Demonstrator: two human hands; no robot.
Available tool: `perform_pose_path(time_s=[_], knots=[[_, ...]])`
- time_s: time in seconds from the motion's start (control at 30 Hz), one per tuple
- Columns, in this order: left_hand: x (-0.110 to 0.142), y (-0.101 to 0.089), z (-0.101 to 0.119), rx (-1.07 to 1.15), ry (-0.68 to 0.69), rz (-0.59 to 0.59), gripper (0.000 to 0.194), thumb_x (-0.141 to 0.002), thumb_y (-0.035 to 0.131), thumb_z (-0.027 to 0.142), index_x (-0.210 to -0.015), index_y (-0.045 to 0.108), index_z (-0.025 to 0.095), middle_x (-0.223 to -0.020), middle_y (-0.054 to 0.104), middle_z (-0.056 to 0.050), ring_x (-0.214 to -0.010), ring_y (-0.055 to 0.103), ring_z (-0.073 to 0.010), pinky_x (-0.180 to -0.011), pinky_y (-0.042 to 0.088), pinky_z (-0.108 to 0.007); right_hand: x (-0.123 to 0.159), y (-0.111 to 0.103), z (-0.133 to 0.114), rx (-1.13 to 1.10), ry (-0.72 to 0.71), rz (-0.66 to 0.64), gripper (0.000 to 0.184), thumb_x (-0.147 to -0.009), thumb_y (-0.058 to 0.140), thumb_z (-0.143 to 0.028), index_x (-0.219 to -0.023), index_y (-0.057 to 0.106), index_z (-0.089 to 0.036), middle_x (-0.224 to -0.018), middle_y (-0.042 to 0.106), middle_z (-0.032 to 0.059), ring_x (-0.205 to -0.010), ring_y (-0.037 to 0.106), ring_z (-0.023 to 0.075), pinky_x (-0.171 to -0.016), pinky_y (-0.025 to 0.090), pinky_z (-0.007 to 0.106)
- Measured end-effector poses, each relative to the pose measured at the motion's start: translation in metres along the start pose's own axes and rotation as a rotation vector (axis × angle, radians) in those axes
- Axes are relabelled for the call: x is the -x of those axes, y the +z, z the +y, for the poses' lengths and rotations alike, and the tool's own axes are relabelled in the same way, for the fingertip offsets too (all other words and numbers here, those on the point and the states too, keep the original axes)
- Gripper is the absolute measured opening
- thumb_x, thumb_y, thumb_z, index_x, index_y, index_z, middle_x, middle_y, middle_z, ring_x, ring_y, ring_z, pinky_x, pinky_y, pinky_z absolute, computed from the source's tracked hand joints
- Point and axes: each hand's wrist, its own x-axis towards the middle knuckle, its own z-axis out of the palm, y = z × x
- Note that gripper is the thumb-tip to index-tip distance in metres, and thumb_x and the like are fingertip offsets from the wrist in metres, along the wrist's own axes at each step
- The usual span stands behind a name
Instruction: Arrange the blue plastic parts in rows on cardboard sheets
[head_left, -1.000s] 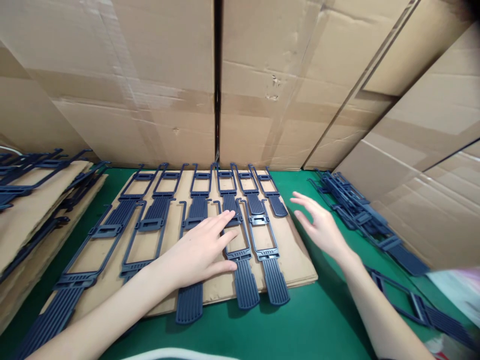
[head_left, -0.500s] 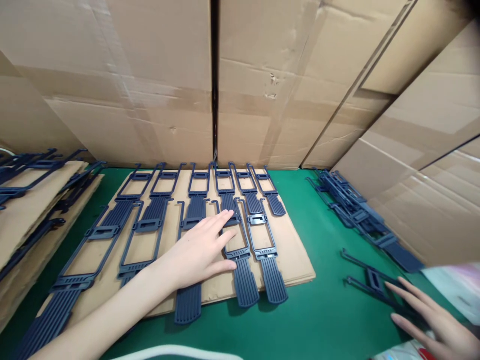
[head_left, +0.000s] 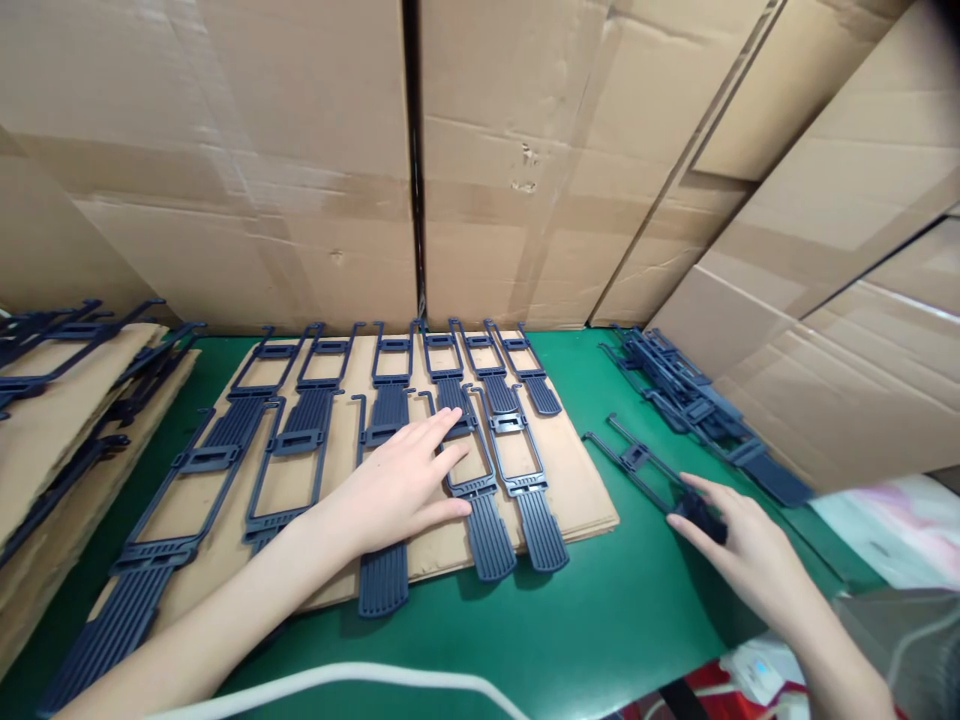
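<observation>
My left hand (head_left: 401, 485) lies flat, fingers spread, on a dark blue plastic frame part (head_left: 384, 500) laid on a cardboard sheet (head_left: 577, 490). Several such parts lie in rows on that sheet. My right hand (head_left: 742, 550) grips the ribbed end of one loose frame part (head_left: 641, 462), which stretches over the green table (head_left: 622, 620) toward the sheet.
A pile of the same blue parts (head_left: 690, 400) lies at the right by slanted cardboard boxes (head_left: 825, 330). Stacked cardboard sheets with parts (head_left: 67, 400) sit at the left. Big boxes (head_left: 300, 170) wall the back. A white cable (head_left: 360, 680) runs along the near edge.
My right hand swung from beside the sheet to the right, took hold of a loose part and has brought it leftward. My left hand stayed put.
</observation>
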Motion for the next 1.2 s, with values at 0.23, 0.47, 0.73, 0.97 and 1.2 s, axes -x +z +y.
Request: perform_pose_path(time_s=[0.23, 0.47, 0.73, 0.97, 1.2], knots=[[0.001, 0.003, -0.002, -0.001, 0.022, 0.034, 0.06, -0.086, 0.046, 0.057, -0.128, 0.052, 0.014, -0.148, 0.025, -0.02, -0.136, 0.027, -0.0329, -0.107, 0.032, -0.048, 0.001, -0.009, -0.042, -0.144, 0.214, 0.215, 0.056, -0.07, 0.061, -0.062, -0.106, 0.059, -0.02, -0.1, 0.065, 0.0073, -0.081, 0.059, 0.0214, -0.065, 0.047, 0.032], [-0.001, 0.002, 0.0, -0.008, 0.011, 0.022, 0.06, -0.086, 0.047, 0.057, -0.128, 0.052, 0.014, -0.148, 0.026, -0.021, -0.137, 0.026, -0.0327, -0.108, 0.031, -0.047, -0.006, -0.002, -0.109, -0.386, 0.181, 0.228, 0.053, -0.07, 0.069, -0.051, -0.112, 0.056, -0.021, -0.097, 0.059, 0.0057, -0.077, 0.053, 0.015, -0.056, 0.045, 0.023], [0.0, 0.001, -0.001, -0.015, 0.017, 0.028, 0.06, -0.086, 0.047, 0.057, -0.127, 0.053, 0.014, -0.148, 0.026, -0.021, -0.137, 0.026, -0.0326, -0.108, 0.032, -0.047, -0.012, -0.004, -0.135, -0.25, 0.122, 0.123, 0.059, -0.074, 0.062, -0.057, -0.119, 0.056, -0.018, -0.095, 0.054, 0.0054, -0.072, 0.052, 0.0147, -0.062, 0.046, 0.027], [-0.001, 0.001, 0.0, -0.003, 0.017, 0.028, 0.059, -0.085, 0.049, 0.056, -0.127, 0.053, 0.014, -0.148, 0.026, -0.021, -0.136, 0.026, -0.0329, -0.108, 0.031, -0.047, -0.022, -0.002, -0.142, -0.194, 0.103, 0.055, 0.061, -0.075, 0.061, -0.057, -0.117, 0.059, -0.013, -0.091, 0.052, 0.0055, -0.07, 0.053, 0.015, -0.066, 0.045, 0.029], [0.0, 0.001, 0.001, 0.008, 0.022, 0.044, 0.058, -0.085, 0.051, 0.054, -0.126, 0.053, 0.013, -0.147, 0.028, -0.021, -0.136, 0.028, -0.0332, -0.107, 0.032, -0.048, -0.033, 0.004, -0.146, -0.201, 0.12, 0.02, 0.064, -0.075, 0.059, -0.059, -0.12, 0.057, -0.013, -0.093, 0.052, 0.0055, -0.073, 0.054, 0.0153, -0.069, 0.046, 0.029]])
